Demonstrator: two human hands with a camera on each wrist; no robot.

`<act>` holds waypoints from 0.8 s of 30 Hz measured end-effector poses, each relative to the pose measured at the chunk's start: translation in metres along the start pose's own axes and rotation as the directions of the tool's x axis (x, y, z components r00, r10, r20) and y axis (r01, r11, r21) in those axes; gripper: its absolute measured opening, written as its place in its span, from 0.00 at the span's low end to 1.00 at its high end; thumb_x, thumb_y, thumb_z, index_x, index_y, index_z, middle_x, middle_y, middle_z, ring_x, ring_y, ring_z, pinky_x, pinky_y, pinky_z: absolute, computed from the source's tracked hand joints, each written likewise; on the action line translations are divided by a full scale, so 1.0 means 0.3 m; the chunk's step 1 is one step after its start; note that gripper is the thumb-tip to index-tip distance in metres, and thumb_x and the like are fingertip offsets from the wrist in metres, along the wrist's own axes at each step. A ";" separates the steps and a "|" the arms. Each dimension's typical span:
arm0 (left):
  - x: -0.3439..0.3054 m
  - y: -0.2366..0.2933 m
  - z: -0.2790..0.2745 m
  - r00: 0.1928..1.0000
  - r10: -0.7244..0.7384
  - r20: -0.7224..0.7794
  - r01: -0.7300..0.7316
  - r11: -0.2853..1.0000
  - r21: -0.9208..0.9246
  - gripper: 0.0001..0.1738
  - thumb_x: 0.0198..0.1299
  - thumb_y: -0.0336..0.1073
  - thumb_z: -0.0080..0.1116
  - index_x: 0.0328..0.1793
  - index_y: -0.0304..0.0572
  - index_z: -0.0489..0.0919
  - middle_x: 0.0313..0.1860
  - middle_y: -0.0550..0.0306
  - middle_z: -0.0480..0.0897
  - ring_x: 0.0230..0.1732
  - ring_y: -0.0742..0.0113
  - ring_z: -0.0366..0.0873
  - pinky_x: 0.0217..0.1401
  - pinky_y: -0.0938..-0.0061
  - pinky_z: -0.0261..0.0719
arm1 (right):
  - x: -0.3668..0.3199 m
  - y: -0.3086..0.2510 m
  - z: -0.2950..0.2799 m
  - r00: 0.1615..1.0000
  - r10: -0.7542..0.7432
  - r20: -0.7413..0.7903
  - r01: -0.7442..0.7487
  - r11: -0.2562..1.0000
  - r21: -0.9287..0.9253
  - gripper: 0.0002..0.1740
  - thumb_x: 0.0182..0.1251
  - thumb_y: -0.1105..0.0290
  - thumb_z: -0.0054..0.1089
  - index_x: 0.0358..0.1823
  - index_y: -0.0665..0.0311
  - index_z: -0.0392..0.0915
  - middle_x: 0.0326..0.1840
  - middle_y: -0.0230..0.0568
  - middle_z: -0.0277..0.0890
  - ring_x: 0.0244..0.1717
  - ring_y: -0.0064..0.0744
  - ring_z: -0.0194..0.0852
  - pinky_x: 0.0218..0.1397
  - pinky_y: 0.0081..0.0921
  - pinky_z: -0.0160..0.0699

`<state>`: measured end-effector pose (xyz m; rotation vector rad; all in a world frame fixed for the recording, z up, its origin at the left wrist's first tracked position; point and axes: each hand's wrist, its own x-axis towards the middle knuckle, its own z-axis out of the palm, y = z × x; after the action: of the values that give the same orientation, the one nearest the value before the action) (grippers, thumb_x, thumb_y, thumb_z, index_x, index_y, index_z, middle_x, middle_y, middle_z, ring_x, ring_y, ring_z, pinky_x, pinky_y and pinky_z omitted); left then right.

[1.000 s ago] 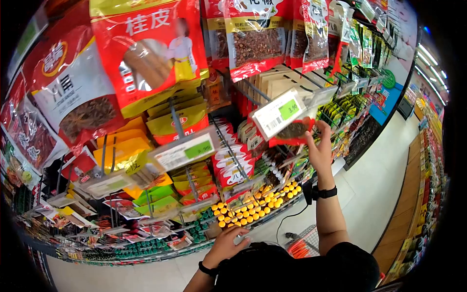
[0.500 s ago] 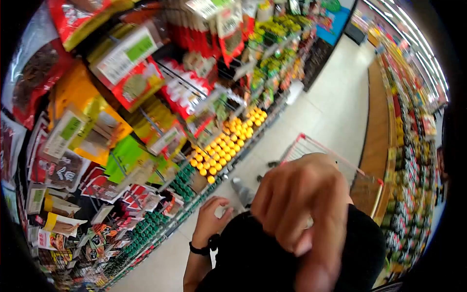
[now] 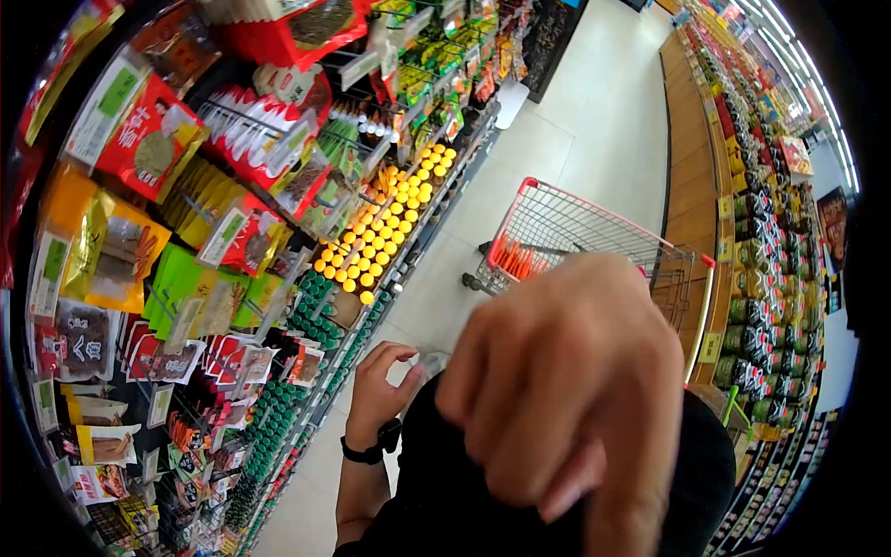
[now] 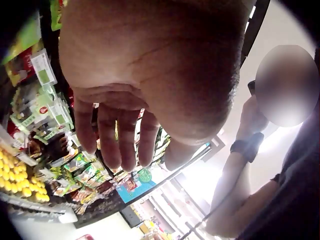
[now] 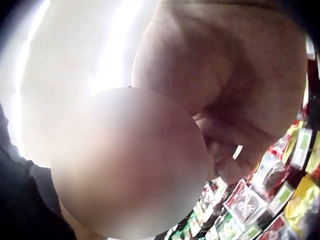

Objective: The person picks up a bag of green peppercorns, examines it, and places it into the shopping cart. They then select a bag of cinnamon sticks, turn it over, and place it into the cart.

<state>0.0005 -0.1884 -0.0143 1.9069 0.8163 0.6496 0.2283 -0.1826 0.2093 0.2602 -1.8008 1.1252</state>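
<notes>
Below, left hand (image 3: 376,390) hangs, grip released, by the shelf edge (image 3: 399,265) — right hand (image 3: 566,390) blurred, grip I cannot tell — floor (image 3: 575,139) open.

Rack (image 3: 186,232) left, cart (image 3: 575,227) in aisle (image 3: 594,102) right of it, right hand (image 3: 566,390) before cart
</notes>
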 end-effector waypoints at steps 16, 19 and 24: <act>0.272 0.142 0.494 0.966 0.105 0.236 -0.105 0.994 -0.014 0.05 0.58 0.27 0.67 0.36 0.35 0.80 0.37 0.50 0.83 0.41 0.51 0.83 0.46 0.67 0.80 | -1.518 -0.088 -0.444 -0.059 0.513 -0.856 -0.974 0.159 0.162 0.15 0.74 0.66 0.55 0.54 0.68 0.81 0.32 0.35 0.80 0.34 0.25 0.78 0.37 0.25 0.80; 0.316 0.176 0.600 0.960 0.098 0.262 -0.101 0.995 0.000 0.07 0.57 0.27 0.68 0.34 0.35 0.80 0.38 0.50 0.83 0.41 0.51 0.83 0.46 0.66 0.81 | -1.929 0.000 -0.375 -0.300 0.486 -0.821 -0.893 0.158 0.421 0.16 0.73 0.66 0.54 0.50 0.72 0.81 0.37 0.42 0.83 0.35 0.30 0.82 0.39 0.30 0.84; 0.327 0.181 0.756 0.964 -0.023 0.265 0.007 0.998 0.061 0.08 0.57 0.29 0.70 0.34 0.35 0.80 0.39 0.50 0.84 0.41 0.50 0.83 0.46 0.65 0.81 | -2.488 0.207 -0.129 -0.463 0.606 -0.647 -0.785 0.058 0.616 0.19 0.71 0.66 0.53 0.55 0.74 0.79 0.40 0.49 0.84 0.37 0.40 0.86 0.38 0.35 0.84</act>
<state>0.2411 -0.2563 -0.0523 1.9867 0.6830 0.3518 0.5996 -0.3313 -0.4252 -1.9119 -0.6326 1.4545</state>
